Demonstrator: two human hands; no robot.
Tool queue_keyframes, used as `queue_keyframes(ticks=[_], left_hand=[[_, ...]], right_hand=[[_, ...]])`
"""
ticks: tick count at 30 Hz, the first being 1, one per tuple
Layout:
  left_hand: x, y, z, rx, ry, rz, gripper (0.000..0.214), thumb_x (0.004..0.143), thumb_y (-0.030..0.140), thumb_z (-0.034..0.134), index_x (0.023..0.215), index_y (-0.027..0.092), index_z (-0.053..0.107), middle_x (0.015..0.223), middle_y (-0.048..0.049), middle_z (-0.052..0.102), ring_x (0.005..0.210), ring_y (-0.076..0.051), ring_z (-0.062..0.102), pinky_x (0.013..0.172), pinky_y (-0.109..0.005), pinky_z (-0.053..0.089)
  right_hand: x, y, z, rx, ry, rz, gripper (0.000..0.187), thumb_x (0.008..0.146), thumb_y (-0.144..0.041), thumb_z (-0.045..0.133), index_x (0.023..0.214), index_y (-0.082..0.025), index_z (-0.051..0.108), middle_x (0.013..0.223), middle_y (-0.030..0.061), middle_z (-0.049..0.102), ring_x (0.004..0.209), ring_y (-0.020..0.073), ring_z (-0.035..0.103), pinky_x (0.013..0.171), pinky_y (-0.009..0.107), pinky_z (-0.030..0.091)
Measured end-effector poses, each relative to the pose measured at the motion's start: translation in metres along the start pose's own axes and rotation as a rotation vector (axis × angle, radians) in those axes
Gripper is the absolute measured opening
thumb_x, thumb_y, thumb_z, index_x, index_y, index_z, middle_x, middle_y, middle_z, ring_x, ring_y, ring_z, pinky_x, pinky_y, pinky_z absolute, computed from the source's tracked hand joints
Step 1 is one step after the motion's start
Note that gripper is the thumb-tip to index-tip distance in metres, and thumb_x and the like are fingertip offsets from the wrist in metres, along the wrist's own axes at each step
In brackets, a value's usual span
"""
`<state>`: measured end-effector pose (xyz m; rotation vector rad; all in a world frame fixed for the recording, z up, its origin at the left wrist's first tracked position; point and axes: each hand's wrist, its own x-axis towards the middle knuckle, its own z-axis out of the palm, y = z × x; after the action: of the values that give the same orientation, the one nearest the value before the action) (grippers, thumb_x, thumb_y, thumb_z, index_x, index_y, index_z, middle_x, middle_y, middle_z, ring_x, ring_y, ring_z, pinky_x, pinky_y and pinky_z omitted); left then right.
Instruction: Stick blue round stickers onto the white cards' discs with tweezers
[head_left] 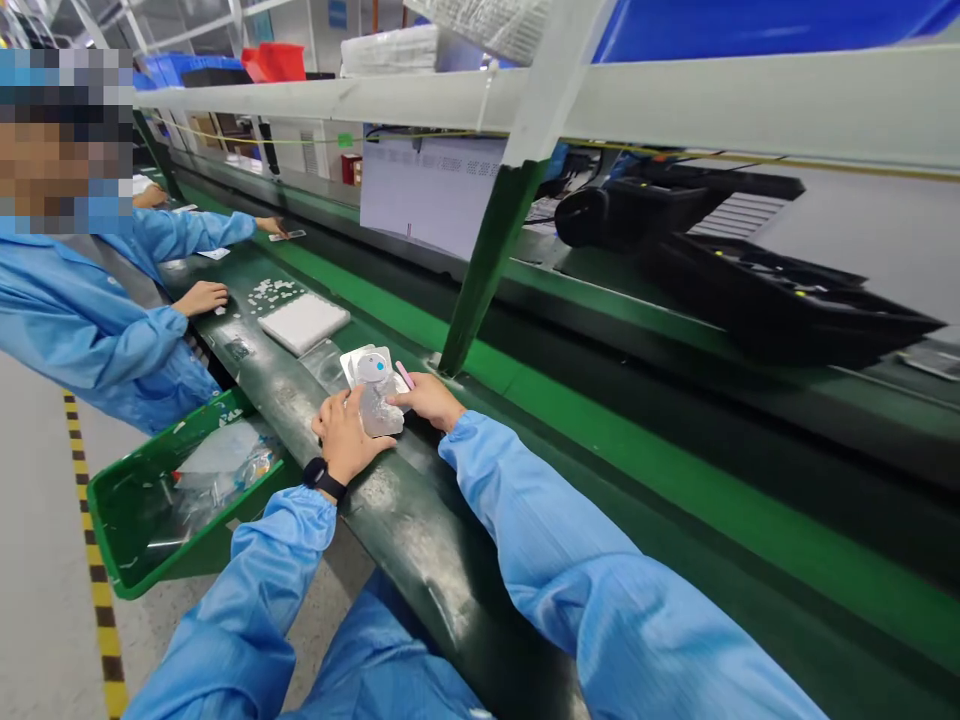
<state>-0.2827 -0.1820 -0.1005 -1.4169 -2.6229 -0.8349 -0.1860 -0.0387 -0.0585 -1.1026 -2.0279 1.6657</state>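
A stack of thin silvery-white pieces (382, 410) lies at the edge of the dark green bench, its upper piece rounded with a bright blue dot. My left hand (349, 435), a black watch on its wrist, is closed around the left and near sides of these pieces. From the other side my right hand (431, 400) pinches a slim pink stick-like tool (405, 376), with its fingertips at the pieces' right edge. The tool's lower end is hidden by the fingers. A clear plastic bag or sheet (322, 365) lies just beyond my left hand.
A white flat block (304, 322) and scattered small white bits (271, 293) lie farther along the bench. A green bin (112, 540) with plastic waste hangs at the left beside a co-worker (97, 310). A green-and-white post (487, 270) and black trays (787, 290) stand ahead right.
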Motion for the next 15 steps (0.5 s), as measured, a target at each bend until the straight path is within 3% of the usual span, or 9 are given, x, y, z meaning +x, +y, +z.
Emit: queue_keyframes(ticks=[5, 9, 15], left_hand=[[-0.002, 0.015, -0.017, 0.034, 0.005, -0.022, 0.109, 0.061, 0.045, 0.087, 0.152, 0.022, 0.033, 0.143, -0.0185, 0.054, 0.137, -0.041, 0.037, 0.103, -0.056, 0.033], [-0.001, 0.021, -0.022, 0.083, 0.002, -0.006, 0.091, 0.073, 0.034, 0.080, 0.151, 0.018, 0.036, 0.135, -0.0197, 0.061, 0.128, -0.038, 0.049, 0.101, -0.053, 0.033], [0.001, 0.022, -0.021, 0.140, -0.044, 0.084, 0.072, 0.082, 0.019, 0.062, 0.150, 0.014, 0.038, 0.127, -0.0187, 0.066, 0.111, -0.034, 0.060, 0.093, -0.047, 0.036]], right_hand=[[-0.010, 0.018, -0.002, 0.059, 0.037, -0.177, 0.021, 0.061, -0.020, 0.078, 0.078, -0.016, 0.066, 0.074, -0.0032, 0.067, 0.072, 0.0156, 0.060, 0.072, 0.027, 0.046], [-0.015, 0.028, 0.000, 0.011, 0.075, -0.281, 0.025, 0.062, -0.022, 0.077, 0.085, -0.016, 0.068, 0.078, -0.0027, 0.067, 0.076, 0.0167, 0.060, 0.074, 0.027, 0.046], [-0.024, 0.042, -0.004, -0.007, 0.136, -0.286, 0.038, 0.060, -0.017, 0.080, 0.096, -0.018, 0.069, 0.093, -0.0007, 0.071, 0.088, 0.0188, 0.064, 0.085, 0.030, 0.047]])
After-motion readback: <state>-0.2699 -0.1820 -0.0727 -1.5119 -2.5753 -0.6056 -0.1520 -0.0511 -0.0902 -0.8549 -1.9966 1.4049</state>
